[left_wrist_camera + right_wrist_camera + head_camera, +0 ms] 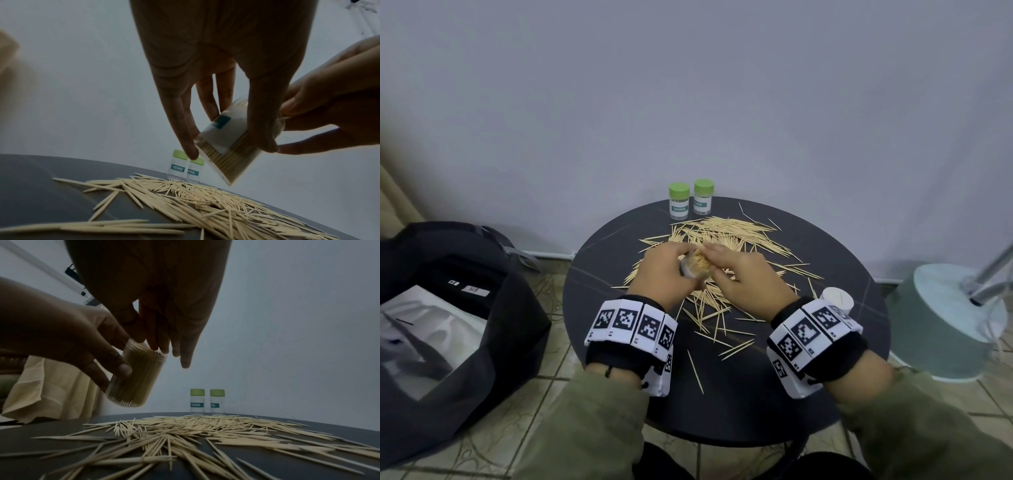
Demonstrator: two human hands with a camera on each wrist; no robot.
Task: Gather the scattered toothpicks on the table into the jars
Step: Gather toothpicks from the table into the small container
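The left hand [661,274] gripped the open jar [136,378] tilted above the table [619,377], so the right hand's [743,277] bunched fingertips [162,348] could tamp its packed toothpicks, while loose toothpicks [726,236] lay beneath.

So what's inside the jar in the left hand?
The open jar is packed with upright toothpicks, filling it nearly to the mouth. The right hand's fingertips cover part of the opening, so the top there is hidden.

Head cam looks down; wrist cams low, near, share toothpicks [205,199].
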